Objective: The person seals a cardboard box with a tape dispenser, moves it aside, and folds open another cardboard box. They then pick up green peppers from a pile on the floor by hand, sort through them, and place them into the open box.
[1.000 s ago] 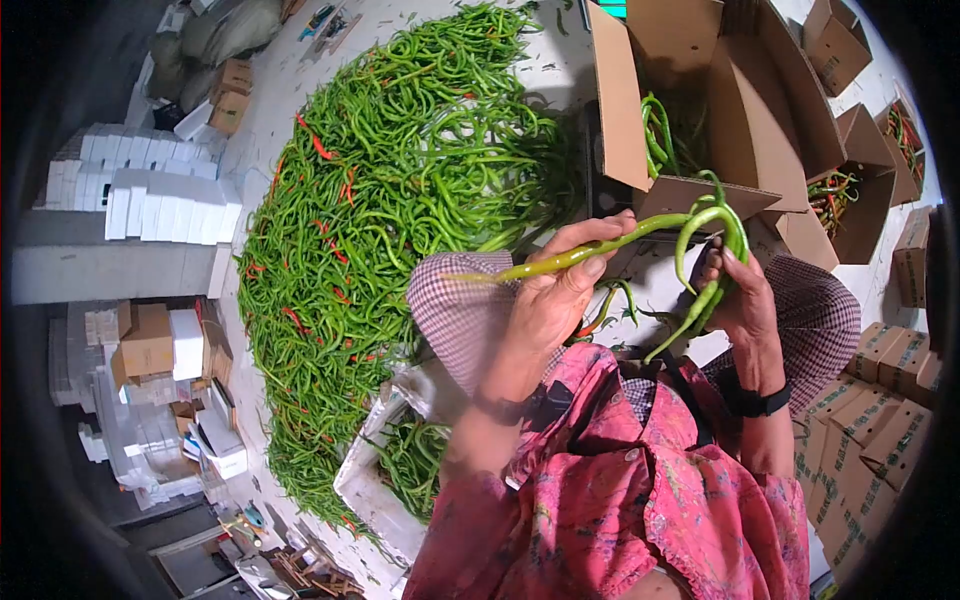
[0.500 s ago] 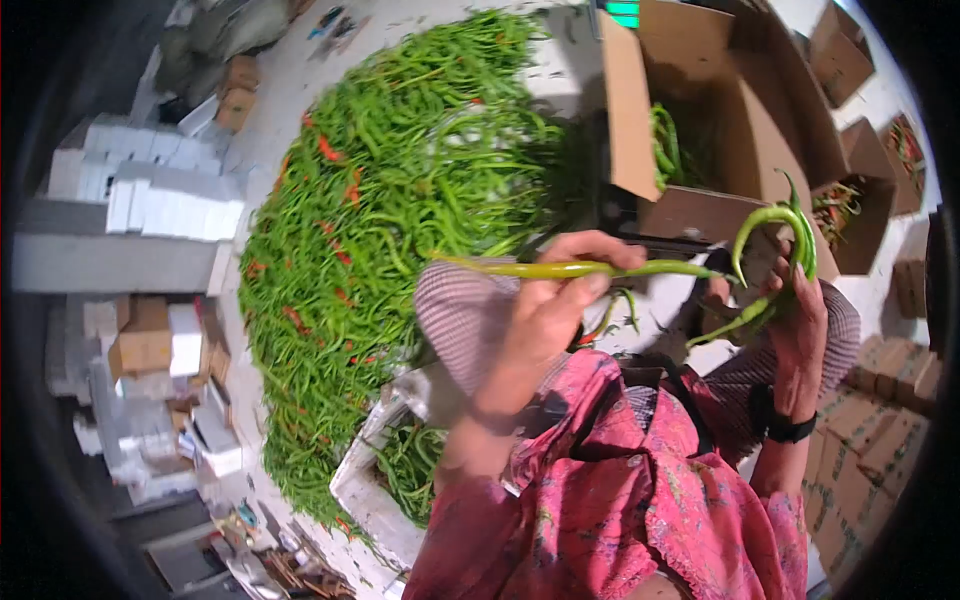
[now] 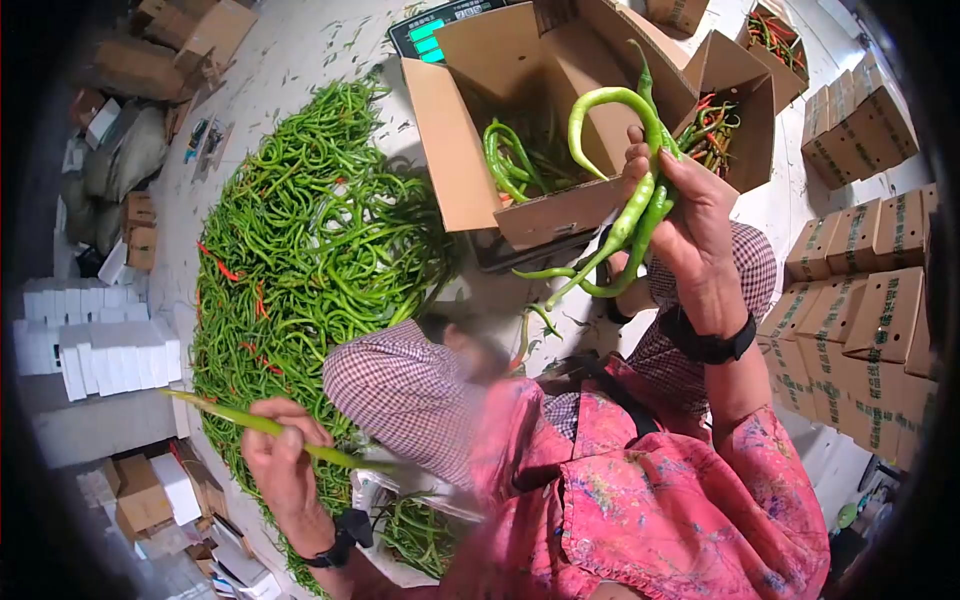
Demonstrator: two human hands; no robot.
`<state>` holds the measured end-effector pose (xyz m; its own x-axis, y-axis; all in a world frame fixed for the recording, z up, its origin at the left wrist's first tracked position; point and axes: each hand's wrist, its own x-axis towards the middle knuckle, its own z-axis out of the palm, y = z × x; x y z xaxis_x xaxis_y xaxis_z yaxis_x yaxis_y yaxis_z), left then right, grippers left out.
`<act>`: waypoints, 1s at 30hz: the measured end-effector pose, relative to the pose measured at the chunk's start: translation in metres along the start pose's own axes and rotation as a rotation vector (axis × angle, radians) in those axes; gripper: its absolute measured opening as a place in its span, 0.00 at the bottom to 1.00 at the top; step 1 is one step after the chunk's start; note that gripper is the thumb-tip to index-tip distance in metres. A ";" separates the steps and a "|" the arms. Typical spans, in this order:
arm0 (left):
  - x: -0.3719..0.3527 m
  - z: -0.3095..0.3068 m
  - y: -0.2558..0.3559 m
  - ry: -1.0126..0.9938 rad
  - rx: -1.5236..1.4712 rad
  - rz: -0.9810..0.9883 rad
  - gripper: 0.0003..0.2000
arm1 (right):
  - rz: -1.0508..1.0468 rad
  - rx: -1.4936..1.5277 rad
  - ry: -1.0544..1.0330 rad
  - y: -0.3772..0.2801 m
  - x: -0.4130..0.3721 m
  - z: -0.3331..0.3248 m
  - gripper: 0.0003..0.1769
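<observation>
Far to the lower left, my left hand [image 3: 285, 455] pinches one long yellowish-green chili pepper [image 3: 235, 413], its tip pointing left over the pile's edge. My right hand [image 3: 695, 210] is closed around a bunch of green chili peppers [image 3: 635, 215], some curling up and others hanging below the fingers. This bunch is in front of an open cardboard box [image 3: 440, 150] with a few green peppers [image 3: 508, 165] inside. A broad pile of green chili peppers [image 3: 300, 240], dotted with red ones, covers the floor to the left.
Under the box is a scale with a lit green display [image 3: 428, 42]. Another box holds red and green peppers [image 3: 712, 135]. Stacked cartons [image 3: 860, 310] stand at the right, white boxes [image 3: 110, 345] at the left. Near my left knee sits a container of green peppers [image 3: 420, 530].
My left hand has swung left and down, away from the right hand, still pinching the yellowish pepper. My right hand keeps its bunch, now higher and farther left in view. The view has turned.
</observation>
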<state>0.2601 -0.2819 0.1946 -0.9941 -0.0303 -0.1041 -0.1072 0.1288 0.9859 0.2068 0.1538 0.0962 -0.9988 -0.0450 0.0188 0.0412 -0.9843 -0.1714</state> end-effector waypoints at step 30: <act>-0.029 -0.083 -0.246 -0.481 0.857 0.212 0.11 | -0.109 -2.459 -0.370 0.029 0.091 -0.013 0.39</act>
<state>0.3165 -0.3947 -0.0343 -0.8747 0.4554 -0.1662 0.2854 0.7609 0.5828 0.1170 0.1231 0.0797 -0.9417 -0.3049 0.1426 -0.3361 0.8302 -0.4447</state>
